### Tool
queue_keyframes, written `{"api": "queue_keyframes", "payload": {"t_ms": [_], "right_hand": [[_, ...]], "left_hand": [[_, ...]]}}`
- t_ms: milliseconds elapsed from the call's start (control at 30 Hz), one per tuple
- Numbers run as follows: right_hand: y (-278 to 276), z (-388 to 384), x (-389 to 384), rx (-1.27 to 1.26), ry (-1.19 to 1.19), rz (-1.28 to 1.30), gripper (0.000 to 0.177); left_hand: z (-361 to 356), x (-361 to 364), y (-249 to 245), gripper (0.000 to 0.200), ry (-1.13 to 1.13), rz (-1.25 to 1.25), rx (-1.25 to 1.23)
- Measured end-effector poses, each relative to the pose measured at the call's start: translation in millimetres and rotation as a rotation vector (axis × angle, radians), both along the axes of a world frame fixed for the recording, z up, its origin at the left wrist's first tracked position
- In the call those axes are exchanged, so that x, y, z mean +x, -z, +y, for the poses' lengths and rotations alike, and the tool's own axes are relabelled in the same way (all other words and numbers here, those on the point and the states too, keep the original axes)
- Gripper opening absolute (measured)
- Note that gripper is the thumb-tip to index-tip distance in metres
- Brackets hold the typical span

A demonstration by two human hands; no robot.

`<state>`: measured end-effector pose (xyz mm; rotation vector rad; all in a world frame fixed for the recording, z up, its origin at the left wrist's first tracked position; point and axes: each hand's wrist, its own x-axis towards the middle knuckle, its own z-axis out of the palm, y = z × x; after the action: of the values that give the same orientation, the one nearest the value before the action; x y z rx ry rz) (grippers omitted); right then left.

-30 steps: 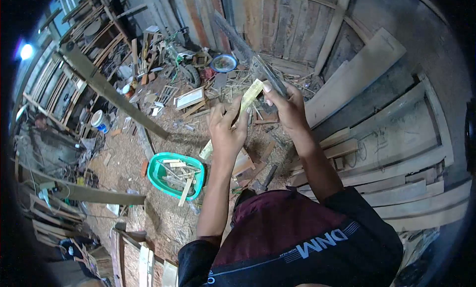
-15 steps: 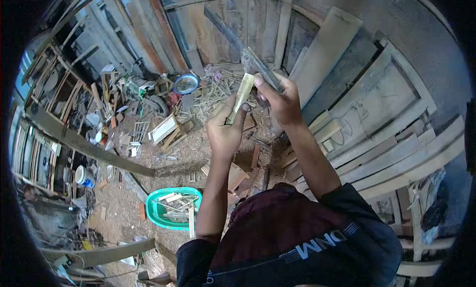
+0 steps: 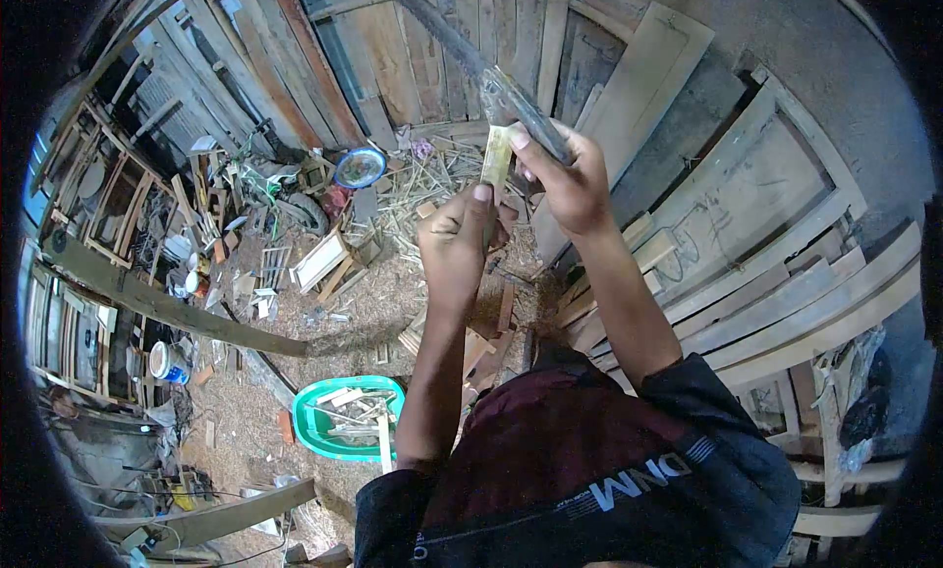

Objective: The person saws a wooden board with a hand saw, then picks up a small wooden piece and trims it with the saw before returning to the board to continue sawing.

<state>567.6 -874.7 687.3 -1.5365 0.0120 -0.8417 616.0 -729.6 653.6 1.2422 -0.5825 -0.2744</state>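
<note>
A short pale strip of wood [image 3: 497,158] stands nearly upright in my left hand [image 3: 455,236], its lower part wrapped by the fingers with the thumb pressed on its face. My right hand [image 3: 578,182] is closed round the dark handle of a handsaw [image 3: 439,30], whose long toothed blade points up and to the left. The right thumb reaches over to the top end of the strip, close beside the base of the blade. Both hands are raised in front of me, above the littered floor.
Below on the left, a green tub [image 3: 307,432] holds wood scraps. Offcuts and shavings cover the floor [image 3: 236,372], with a blue-rimmed basin [image 3: 360,167] farther off. Boards and a door panel [image 3: 747,190] lean at the right. A curved beam [image 3: 177,298] crosses the left side.
My left hand has shifted up along the strip, its fingers now wrapped more tightly. The strip has turned more upright. The saw and right hand have moved only slightly.
</note>
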Motion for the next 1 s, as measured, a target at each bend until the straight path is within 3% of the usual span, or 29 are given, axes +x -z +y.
{"api": "queue_keyframes", "payload": {"t_ms": [133, 267, 400, 500, 633, 733, 867, 1000], "right_hand": [[-11, -15, 1, -0.077, -0.021, -0.009, 0.025], [-28, -35, 4, -0.142, -0.042, 0.014, 0.027], [-29, -68, 13, -0.184, -0.039, 0.003, 0.027], [-27, -92, 20, -0.129, -0.086, -0.063, 0.026], [-24, -122, 31, -0.027, -0.15, -0.12, 0.025], [-18, -137, 37, 0.029, -0.177, -0.157, 0.024], [-3, -164, 43, 0.079, -0.213, -0.155, 0.022], [3, -173, 48, 0.158, -0.26, -0.156, 0.02]], "left_hand": [[-14, 10, -2, 0.04, 0.067, 0.07, -0.054], [-45, 14, -10, 0.037, -0.021, 0.192, -0.169], [-77, 29, -5, 0.034, -0.031, 0.125, -0.188], [-98, 30, -9, 0.031, -0.101, 0.032, -0.112], [-131, 27, -11, 0.031, -0.351, -0.465, 0.054], [-147, 27, -10, 0.036, -0.411, -0.503, 0.107], [-166, 28, -14, 0.043, -0.65, -0.608, 0.11], [-175, 29, -12, 0.044, -0.713, -0.641, 0.19]]}}
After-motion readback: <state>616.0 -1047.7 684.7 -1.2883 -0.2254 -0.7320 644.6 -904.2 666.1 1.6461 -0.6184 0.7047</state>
